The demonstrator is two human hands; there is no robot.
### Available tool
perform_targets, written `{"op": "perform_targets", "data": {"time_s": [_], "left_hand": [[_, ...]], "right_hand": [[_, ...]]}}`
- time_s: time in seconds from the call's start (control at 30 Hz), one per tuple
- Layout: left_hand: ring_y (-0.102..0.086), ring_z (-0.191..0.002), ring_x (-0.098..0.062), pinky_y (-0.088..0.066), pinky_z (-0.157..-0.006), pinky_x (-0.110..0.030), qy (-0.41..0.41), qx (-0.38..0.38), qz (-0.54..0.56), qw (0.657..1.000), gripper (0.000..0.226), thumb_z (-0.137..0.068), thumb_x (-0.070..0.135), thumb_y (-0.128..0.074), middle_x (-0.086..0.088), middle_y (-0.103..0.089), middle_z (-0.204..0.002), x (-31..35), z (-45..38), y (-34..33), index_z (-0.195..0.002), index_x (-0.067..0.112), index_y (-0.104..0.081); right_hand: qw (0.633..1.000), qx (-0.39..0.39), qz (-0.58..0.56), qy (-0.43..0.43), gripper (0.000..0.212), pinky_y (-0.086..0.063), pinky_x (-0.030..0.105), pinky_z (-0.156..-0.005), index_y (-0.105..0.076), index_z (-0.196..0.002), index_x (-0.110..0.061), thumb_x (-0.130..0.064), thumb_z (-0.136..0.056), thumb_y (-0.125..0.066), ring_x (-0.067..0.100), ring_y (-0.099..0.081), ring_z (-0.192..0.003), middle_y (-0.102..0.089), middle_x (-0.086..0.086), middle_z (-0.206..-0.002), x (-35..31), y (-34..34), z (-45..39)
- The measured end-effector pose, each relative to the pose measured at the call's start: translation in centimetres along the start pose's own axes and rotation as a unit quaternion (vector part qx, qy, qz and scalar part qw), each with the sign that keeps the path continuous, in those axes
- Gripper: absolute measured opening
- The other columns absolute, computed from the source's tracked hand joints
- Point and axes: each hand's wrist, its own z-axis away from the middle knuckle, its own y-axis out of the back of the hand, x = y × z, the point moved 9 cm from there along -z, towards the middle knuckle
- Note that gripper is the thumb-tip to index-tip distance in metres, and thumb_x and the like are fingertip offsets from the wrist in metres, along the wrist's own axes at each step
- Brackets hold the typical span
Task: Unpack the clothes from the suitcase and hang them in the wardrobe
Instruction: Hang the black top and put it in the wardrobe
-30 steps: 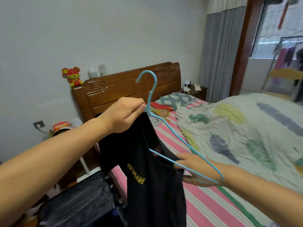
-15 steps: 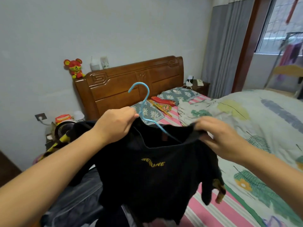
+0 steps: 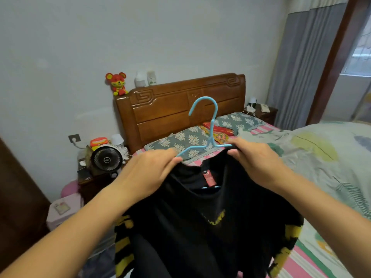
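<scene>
The black shirt [image 3: 200, 227] hangs on the blue hanger [image 3: 209, 137], held up in the air in front of the person, over the near left corner of the bed [image 3: 325, 177]. Its neck opening sits around the hanger's stem, with the hook standing upright and free above the collar. Yellow-striped sleeves drop at both sides.

The left hand [image 3: 148, 175] pinches the left shoulder, fingers [image 3: 174, 160] curled together onto the fabric and the hanger arm beneath. The right hand [image 3: 255, 163] grips the right shoulder likewise, thumb and fingers clamped on cloth and wire. The shirt thus lies directly under both sets of fingers, the collar between them.

Judgement: the two-sided hold serves to square the shoulders on the hanger so the garment will not slide off.

Beyond stand the wooden headboard [image 3: 170, 109] and, at left, a small fan [image 3: 106, 159]. No wardrobe is visible.
</scene>
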Motion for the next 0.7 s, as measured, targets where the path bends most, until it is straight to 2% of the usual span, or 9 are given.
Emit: {"op": "perform_targets", "data": {"time_s": [0.07,0.13,0.27,0.37,0.43,0.47,0.53,0.6,0.7], "left_hand": [[-0.067,-0.086,-0.025,-0.053,-0.065,-0.044,0.051,-0.02,-0.067,0.996,0.052,-0.101,0.061,-0.015,0.005,-0.067,-0.088,-5.2,3.1,0.5,-0.092,0.026,-0.052],[-0.067,-0.088,-0.024,-0.054,-0.066,-0.042,0.073,-0.025,-0.086,0.993,0.047,-0.099,0.06,-0.017,0.006,-0.068,-0.091,-7.6,4.4,0.8,-0.092,0.028,-0.051],[-0.066,-0.087,-0.029,-0.054,-0.066,-0.045,0.089,-0.016,-0.072,0.993,0.05,-0.1,0.059,-0.015,0.004,-0.065,-0.091,-10.0,5.4,1.5,-0.091,0.027,-0.051],[-0.065,-0.081,-0.032,-0.054,-0.062,-0.045,0.154,0.036,-0.096,0.983,0.048,-0.102,0.056,-0.022,0.004,-0.056,-0.092,-14.3,8.3,3.8,-0.097,0.026,-0.059],[-0.064,-0.08,-0.03,-0.052,-0.059,-0.039,0.189,0.059,-0.114,0.974,0.048,-0.101,0.053,-0.028,0.005,-0.056,-0.092,-16.3,10.4,5.3,-0.1,0.025,-0.067],[-0.064,-0.08,-0.029,-0.05,-0.06,-0.038,0.202,0.063,-0.115,0.97,0.047,-0.101,0.051,-0.03,0.006,-0.056,-0.09,-17.1,11.4,5.8,-0.102,0.025,-0.069],[-0.064,-0.082,-0.029,-0.051,-0.063,-0.038,0.235,0.054,-0.105,0.965,0.041,-0.101,0.049,-0.035,0.009,-0.053,-0.088,-18.7,12.8,6.5,-0.109,0.028,-0.07],[-0.064,-0.083,-0.028,-0.054,-0.065,-0.042,0.252,0.052,-0.099,0.961,0.033,-0.103,0.044,-0.041,0.009,-0.055,-0.09,-20.1,13.8,7.0,-0.116,0.028,-0.068],[-0.063,-0.079,-0.028,-0.055,-0.062,-0.044,0.264,0.057,-0.127,0.955,0.027,-0.103,0.034,-0.047,0.006,-0.057,-0.091,-20.7,15.1,7.7,-0.119,0.024,-0.066]], "right_hand": [[0.999,0.01,-0.031,-0.024,0.051,-0.053,0.046,-0.068,-0.057,-0.114,-0.025,-0.061,-0.099,-0.025,0.028,-0.066,-0.084,-0.07,0.003,-0.095,0.5,-1.3,-1.2],[0.997,0.019,-0.068,-0.022,0.048,-0.053,0.045,-0.07,-0.063,-0.111,-0.019,-0.055,-0.101,-0.032,0.025,-0.066,-0.082,-0.07,0.001,-0.092,-1.0,-3.5,-3.1],[0.994,0.005,-0.109,0.015,0.041,-0.049,0.035,-0.074,-0.065,-0.111,-0.024,-0.051,-0.099,-0.036,0.015,-0.065,-0.084,-0.072,-0.002,-0.093,-6.0,-7.7,-7.3],[0.998,-0.001,-0.057,0.011,0.047,-0.041,0.032,-0.057,-0.058,-0.095,-0.025,-0.06,-0.1,-0.027,0.03,-0.064,-0.068,-0.067,0.004,-0.075,-4.6,-10.9,-7.7],[0.995,-0.005,-0.088,-0.036,0.054,-0.035,0.03,-0.054,-0.059,-0.083,-0.025,-0.064,-0.098,-0.023,0.028,-0.059,-0.059,-0.058,-0.001,-0.064,-2.0,-12.8,-7.3],[0.99,0.001,-0.126,-0.058,0.05,-0.037,0.03,-0.054,-0.059,-0.082,-0.03,-0.063,-0.097,-0.025,0.02,-0.057,-0.059,-0.057,-0.005,-0.064,-1.2,-13.7,-7.2],[0.978,0.007,-0.195,-0.075,0.037,-0.041,0.024,-0.063,-0.061,-0.093,-0.037,-0.056,-0.097,-0.03,0.008,-0.057,-0.068,-0.061,-0.008,-0.073,-1.4,-15.9,-8.1],[0.974,-0.034,-0.223,-0.039,0.041,-0.04,0.021,-0.077,-0.063,-0.111,-0.032,-0.054,-0.094,-0.033,-0.001,-0.055,-0.089,-0.061,-0.012,-0.095,-3.5,-19.3,-9.5],[0.967,-0.105,-0.231,0.009,0.046,-0.038,0.02,-0.088,-0.063,-0.119,-0.033,-0.059,-0.09,-0.039,0.002,-0.048,-0.102,-0.049,-0.015,-0.1,-6.1,-25.1,-11.4]]}}
